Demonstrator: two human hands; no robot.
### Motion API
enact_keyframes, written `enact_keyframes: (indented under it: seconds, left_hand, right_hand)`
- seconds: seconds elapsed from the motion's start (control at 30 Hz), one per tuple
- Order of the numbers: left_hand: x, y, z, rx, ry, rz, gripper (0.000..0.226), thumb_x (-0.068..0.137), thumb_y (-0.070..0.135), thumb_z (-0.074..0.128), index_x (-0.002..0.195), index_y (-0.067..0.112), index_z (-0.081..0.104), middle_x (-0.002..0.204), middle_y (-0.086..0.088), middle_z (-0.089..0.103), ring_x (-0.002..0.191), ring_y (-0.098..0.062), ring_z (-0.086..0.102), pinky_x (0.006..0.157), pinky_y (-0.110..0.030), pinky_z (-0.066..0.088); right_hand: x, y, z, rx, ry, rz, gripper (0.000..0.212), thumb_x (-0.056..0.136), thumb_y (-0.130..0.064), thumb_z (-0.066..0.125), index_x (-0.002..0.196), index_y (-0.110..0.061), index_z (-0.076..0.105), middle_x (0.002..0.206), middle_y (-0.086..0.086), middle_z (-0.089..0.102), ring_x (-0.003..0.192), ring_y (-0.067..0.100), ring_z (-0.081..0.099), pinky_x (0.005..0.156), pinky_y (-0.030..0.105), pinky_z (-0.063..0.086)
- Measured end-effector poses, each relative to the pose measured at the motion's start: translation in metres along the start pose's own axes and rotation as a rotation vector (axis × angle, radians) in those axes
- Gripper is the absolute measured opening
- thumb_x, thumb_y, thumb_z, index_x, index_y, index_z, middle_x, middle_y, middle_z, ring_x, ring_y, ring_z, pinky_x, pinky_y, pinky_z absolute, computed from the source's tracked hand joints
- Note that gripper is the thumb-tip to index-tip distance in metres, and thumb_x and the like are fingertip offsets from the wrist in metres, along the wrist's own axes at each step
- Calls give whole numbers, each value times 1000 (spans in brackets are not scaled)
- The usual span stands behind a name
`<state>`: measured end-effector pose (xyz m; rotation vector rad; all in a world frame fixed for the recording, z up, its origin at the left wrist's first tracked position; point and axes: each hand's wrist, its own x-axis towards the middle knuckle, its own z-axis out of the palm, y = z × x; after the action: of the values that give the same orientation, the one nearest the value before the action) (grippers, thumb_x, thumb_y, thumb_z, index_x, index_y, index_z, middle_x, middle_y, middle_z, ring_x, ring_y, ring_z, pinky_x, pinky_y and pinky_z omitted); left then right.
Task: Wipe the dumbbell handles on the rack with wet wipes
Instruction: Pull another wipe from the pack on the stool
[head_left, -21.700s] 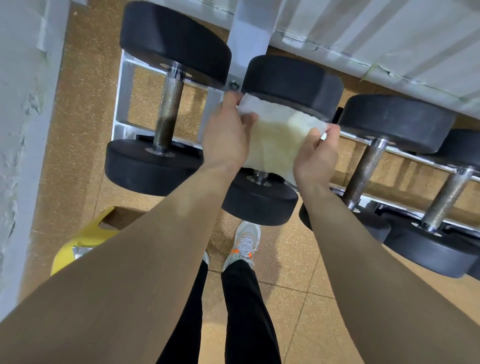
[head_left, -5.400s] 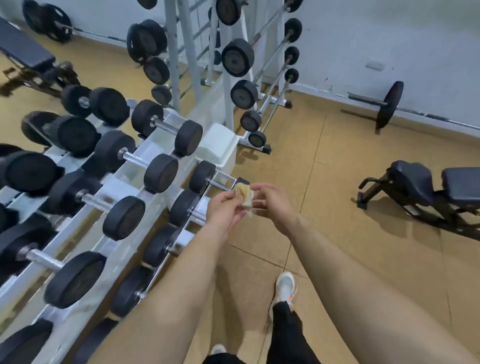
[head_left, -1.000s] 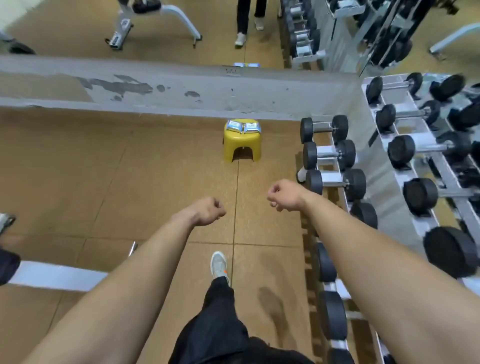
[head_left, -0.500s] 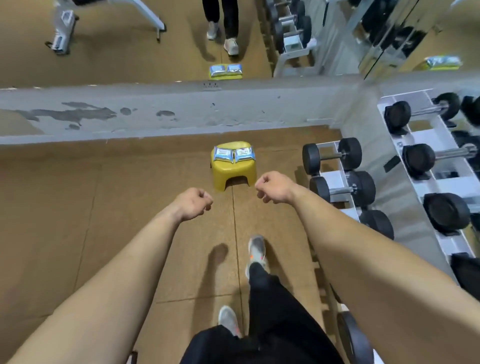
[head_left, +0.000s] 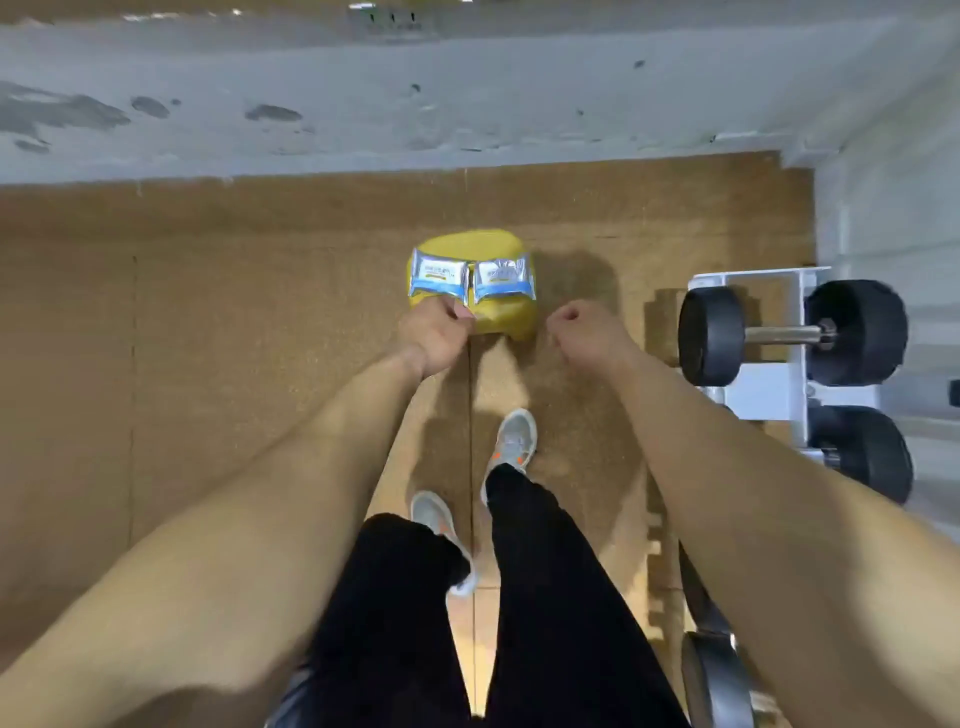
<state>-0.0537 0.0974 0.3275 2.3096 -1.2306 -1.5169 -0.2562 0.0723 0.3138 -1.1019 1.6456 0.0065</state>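
Two silver-and-blue wet wipe packs, left (head_left: 438, 275) and right (head_left: 503, 278), lie side by side on a yellow stool (head_left: 506, 317) on the floor ahead of me. My left hand (head_left: 435, 335) is a loose fist at the stool's near edge, just below the left pack's corner. My right hand (head_left: 574, 326) is also curled, hovering to the right of the stool. Nothing shows in either fist. A black dumbbell with a steel handle (head_left: 787, 333) lies on the white rack (head_left: 769, 387) at the right.
A grey concrete wall base (head_left: 415, 104) runs across behind the stool. A second dumbbell head (head_left: 862, 452) sits lower on the rack, and another weight (head_left: 711, 680) is at the bottom right. My feet (head_left: 511, 441) stand on brown cork floor tiles.
I have walked up to the stool; it and the wipe packs are now right under my hands. Both hands stay curled, and the left one has come down to the left pack.
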Motion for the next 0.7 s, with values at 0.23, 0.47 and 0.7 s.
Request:
enact_keyframes:
  seconds: [0.23,0.47,0.7]
  left_hand:
    - [174,-16,101,106,-42,14,13,98,24,55,109,22,60,111,2,62,102,-19,60,84,-24,41]
    - [303,-56,176,128,206,180,31,89,15,61,120,12,62,119,-8,60,109,-26,56,90,-34,44]
    - [355,-78,192,-27,292,196,34,82,24,76,109,15,57,108,-2,53,90,-19,53,78,-34,46]
  right_hand:
    - [174,39,32,111,27,47,36,96,-17,50,129,-23,61,123,1,66,109,24,63,96,41,54]
    - [303,83,88,170,95,-43,49,87,-12,54,133,-24,64,135,-2,61,124,13,57,109,37,46]
    - [352,91,127,258,231,-65,44,89,1,51,127,-16,64,129,5,59,113,12,59,99,21,45]
